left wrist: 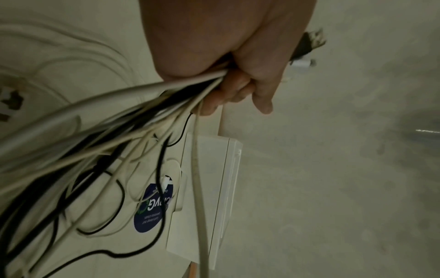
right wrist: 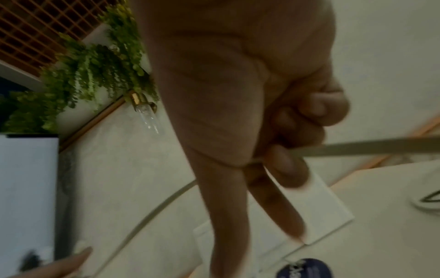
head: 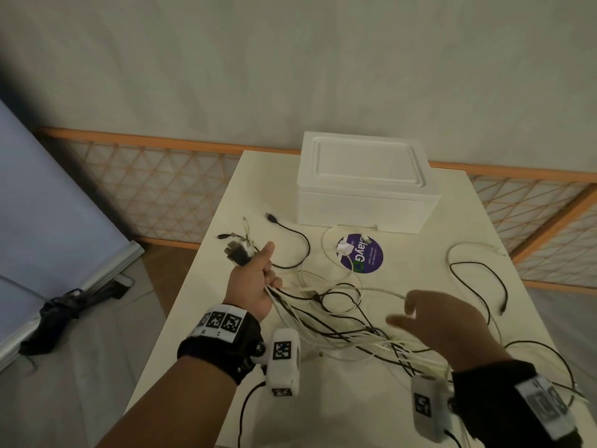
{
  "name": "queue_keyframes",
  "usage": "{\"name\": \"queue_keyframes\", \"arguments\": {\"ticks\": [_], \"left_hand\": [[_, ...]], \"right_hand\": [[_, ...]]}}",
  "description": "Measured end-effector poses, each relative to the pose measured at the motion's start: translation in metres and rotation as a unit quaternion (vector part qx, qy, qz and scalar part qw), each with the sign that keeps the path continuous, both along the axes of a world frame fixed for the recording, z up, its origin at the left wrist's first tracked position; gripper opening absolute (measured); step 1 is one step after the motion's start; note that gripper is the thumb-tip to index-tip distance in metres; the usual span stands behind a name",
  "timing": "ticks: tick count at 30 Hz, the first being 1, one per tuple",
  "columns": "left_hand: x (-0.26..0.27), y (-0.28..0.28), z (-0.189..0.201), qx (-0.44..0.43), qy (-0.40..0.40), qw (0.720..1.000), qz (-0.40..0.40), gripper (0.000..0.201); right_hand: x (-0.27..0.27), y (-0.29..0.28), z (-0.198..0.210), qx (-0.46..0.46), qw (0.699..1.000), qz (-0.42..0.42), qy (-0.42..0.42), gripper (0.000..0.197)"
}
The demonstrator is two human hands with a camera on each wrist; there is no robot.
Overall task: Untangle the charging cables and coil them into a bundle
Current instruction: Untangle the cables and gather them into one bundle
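A tangle of black and white charging cables point(head: 355, 334) spreads over the white table point(head: 323, 409). My left hand point(head: 255, 286) grips a bunch of them near their ends, and several plugs point(head: 237, 250) stick out past the fist. The left wrist view shows the cables point(left wrist: 142, 105) fanning out from under the curled fingers point(left wrist: 228, 90). To the right, my right hand point(head: 429, 315) hovers above the tangle with one white cable point(head: 381, 291) in its fingers. In the right wrist view that cable point(right wrist: 369, 147) runs through the curled fingers point(right wrist: 288, 165), while the index finger points straight out.
A white foam box point(head: 365, 189) stands at the table's far side, with a round purple sticker point(head: 360, 253) in front of it. Loose black cables lie at the far left point(head: 290, 231) and right point(head: 497, 279). A lattice fence point(head: 155, 189) runs behind. A black bag point(head: 64, 315) lies on the floor to the left.
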State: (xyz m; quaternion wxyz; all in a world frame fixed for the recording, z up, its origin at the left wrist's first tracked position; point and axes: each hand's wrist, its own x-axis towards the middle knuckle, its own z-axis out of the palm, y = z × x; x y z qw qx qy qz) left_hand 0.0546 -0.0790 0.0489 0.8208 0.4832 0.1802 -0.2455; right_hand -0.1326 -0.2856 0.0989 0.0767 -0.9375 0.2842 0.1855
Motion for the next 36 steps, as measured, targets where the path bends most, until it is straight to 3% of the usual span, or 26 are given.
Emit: {"name": "queue_keyframes", "arguments": {"ticks": [2,3,4,6,9,11,13,15,20,23,24,26,27,28,29,32,34,36], "left_hand": [[-0.004,0.004,0.001,-0.01,0.008,1.0,0.003,0.036],[-0.009,0.005,0.002,-0.01,0.004,1.0,-0.002,0.037],[-0.016,0.004,0.004,-0.009,-0.004,1.0,-0.014,0.036],[-0.037,-0.004,0.009,-0.011,-0.035,0.997,-0.061,0.033],[-0.066,-0.018,0.02,-0.034,-0.088,0.985,-0.144,0.051],[-0.072,-0.019,0.026,-0.069,-0.114,0.977,-0.166,0.056],[-0.066,-0.01,0.028,-0.09,-0.11,0.979,-0.149,0.053],[-0.054,0.006,0.024,-0.106,-0.08,0.988,-0.079,0.047],[-0.022,0.062,-0.006,-0.106,0.051,0.983,0.138,0.046],[-0.034,0.074,-0.036,-0.071,0.111,0.981,0.142,0.044],[-0.043,0.075,-0.047,-0.052,0.128,0.983,0.123,0.044],[-0.059,0.077,-0.068,-0.011,0.165,0.983,0.075,0.043],[-0.065,0.078,-0.076,0.004,0.18,0.982,0.061,0.041],[-0.07,0.079,-0.081,0.013,0.191,0.98,0.054,0.04],[-0.072,0.079,-0.085,0.019,0.198,0.979,0.052,0.039],[-0.074,0.073,-0.085,0.027,0.203,0.977,0.052,0.037],[-0.073,0.067,-0.081,0.034,0.197,0.979,0.042,0.032],[-0.071,0.063,-0.077,0.048,0.184,0.981,0.025,0.028]], "right_hand": [[-0.008,-0.001,-0.006,0.023,0.994,0.044,0.1,0.09],[-0.008,0.002,-0.006,0.036,0.993,0.058,0.101,0.112],[-0.006,0.009,-0.002,0.048,0.994,0.073,0.065,0.125],[0.009,0.031,0.004,0.096,0.986,0.119,-0.064,0.132],[0.039,0.076,-0.004,0.191,0.955,0.168,-0.155,0.119],[0.05,0.094,-0.024,0.218,0.951,0.146,-0.163,0.086],[0.048,0.094,-0.042,0.177,0.965,0.138,-0.139,0.051],[0.035,0.081,-0.052,0.119,0.976,0.152,-0.103,0.029],[-0.019,0.017,-0.076,0.027,0.987,0.155,0.011,0.032],[-0.042,-0.012,-0.085,0.037,0.987,0.142,0.068,0.031],[-0.045,-0.017,-0.086,0.054,0.983,0.14,0.107,0.042],[-0.047,-0.019,-0.079,0.133,0.969,0.109,0.175,0.088],[-0.043,-0.018,-0.074,0.171,0.965,0.094,0.175,0.107],[-0.038,-0.016,-0.071,0.196,0.968,0.078,0.14,0.111],[-0.031,-0.013,-0.072,0.203,0.974,0.063,0.082,0.102],[0.003,0.014,-0.079,0.163,0.981,0.066,-0.084,0.042],[0.024,0.045,-0.089,0.128,0.979,0.12,-0.101,0.025],[0.035,0.074,-0.105,0.131,0.971,0.191,-0.064,0.026]]}}
